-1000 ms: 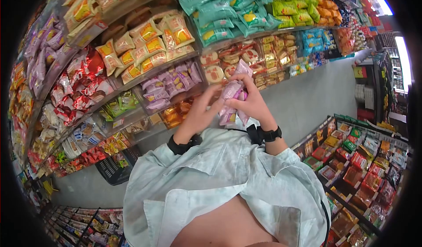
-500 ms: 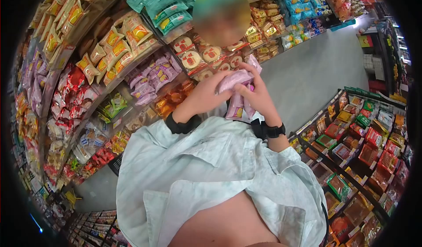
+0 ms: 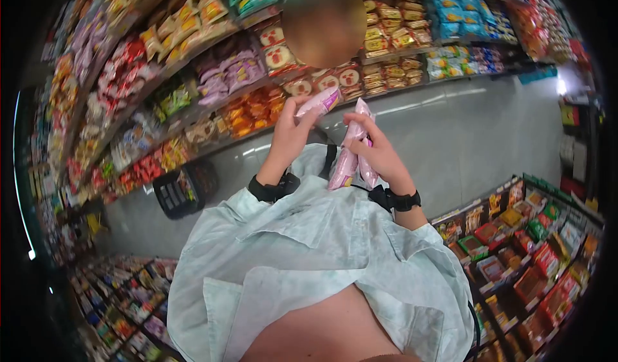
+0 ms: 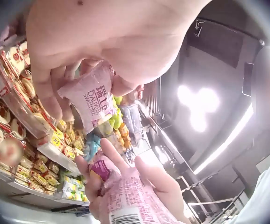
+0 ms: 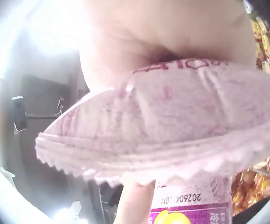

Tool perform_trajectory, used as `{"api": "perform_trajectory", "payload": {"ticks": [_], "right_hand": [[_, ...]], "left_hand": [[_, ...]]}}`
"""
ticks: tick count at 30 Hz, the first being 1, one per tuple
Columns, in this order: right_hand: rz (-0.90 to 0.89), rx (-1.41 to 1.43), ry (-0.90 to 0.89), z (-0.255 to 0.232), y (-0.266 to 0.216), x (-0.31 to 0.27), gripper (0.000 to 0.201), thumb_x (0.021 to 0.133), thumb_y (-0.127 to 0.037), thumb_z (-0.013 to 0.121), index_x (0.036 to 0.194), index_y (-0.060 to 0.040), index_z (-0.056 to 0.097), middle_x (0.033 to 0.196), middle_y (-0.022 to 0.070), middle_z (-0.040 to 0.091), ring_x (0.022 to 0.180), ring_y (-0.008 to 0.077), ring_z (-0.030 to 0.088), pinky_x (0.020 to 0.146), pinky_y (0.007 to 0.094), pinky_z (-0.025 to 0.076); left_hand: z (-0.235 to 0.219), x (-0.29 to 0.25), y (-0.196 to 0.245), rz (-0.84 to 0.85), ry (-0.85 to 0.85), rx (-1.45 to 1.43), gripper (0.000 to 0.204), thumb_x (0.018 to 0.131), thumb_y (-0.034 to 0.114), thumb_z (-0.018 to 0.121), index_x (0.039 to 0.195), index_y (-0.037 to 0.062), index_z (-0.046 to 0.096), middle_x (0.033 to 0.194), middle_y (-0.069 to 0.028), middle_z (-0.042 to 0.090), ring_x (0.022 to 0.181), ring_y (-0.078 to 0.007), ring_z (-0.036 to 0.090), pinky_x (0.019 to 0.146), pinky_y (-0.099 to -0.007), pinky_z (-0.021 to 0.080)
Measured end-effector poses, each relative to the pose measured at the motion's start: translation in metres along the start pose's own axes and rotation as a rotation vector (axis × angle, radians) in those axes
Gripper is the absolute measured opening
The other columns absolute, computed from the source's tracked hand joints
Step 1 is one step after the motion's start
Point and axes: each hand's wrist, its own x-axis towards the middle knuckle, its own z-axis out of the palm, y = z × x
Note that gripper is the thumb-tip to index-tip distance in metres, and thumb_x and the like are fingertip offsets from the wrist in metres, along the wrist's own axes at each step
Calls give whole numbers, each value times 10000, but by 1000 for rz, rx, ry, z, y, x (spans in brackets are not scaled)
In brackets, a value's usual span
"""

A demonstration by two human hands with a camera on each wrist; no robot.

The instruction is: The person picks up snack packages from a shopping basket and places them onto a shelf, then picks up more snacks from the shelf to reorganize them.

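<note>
My left hand [image 3: 290,133] pinches one pale purple Swiss roll packet [image 3: 320,102] between thumb and fingers, its printed face showing in the left wrist view. To its right, my right hand [image 3: 381,154] grips a bunch of matching packets. One of them, a long packet [image 3: 346,167], points down toward the shirt, while another packet [image 3: 362,109] sticks up past the fingers. A gap separates the two hands. Up close in the right wrist view, a puffed packet [image 5: 172,116] with a zigzag edge hides most of the right fingers.
Ahead are shelves of snacks, with purple packets [image 3: 232,75], orange packets [image 3: 248,113] and round cakes [image 3: 327,80] nearest. A black basket [image 3: 177,193] stands on the floor at left. Behind right is a display rack [image 3: 508,252] of boxed goods.
My left hand has drawn away to the left from the right hand with one packet. The right hand keeps the others. The view has swung, bringing the basket and more floor into sight.
</note>
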Motion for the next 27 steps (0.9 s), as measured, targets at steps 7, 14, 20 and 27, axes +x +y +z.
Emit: {"api": "perform_trajectory", "payload": {"ticks": [7,14,20,27], "right_hand": [[41,-180,-351,17,-7,12,645,866,-145,785,1455,-119,524,1305,68,583,1173,165,542,1043,318,434],[-124,-385,-272,54,3,55,595,866,-118,766,1415,-103,536,1229,75,590,1101,169,539,976,309,455],[40,-387,-123,94,-8,89,579,861,-48,746,1398,-97,534,1192,51,569,1074,157,532,974,295,451],[134,-260,62,138,-1,110,581,851,-13,741,1387,-94,531,1156,41,561,1028,146,527,916,284,470]], "left_hand": [[-37,-45,-23,-99,318,-124,333,1008,207,676,1269,24,580,1025,-72,677,878,-107,653,714,-255,523],[-94,-20,-77,-84,397,-8,282,1011,234,679,1145,11,571,952,-70,678,811,-111,630,704,-272,501],[-175,49,-118,-93,437,30,299,1008,258,689,1119,8,568,910,-72,672,805,-110,629,682,-278,502],[-217,146,-127,-152,262,-233,369,1026,184,635,1275,-28,465,1081,-139,615,956,-198,652,712,-318,639]]}}
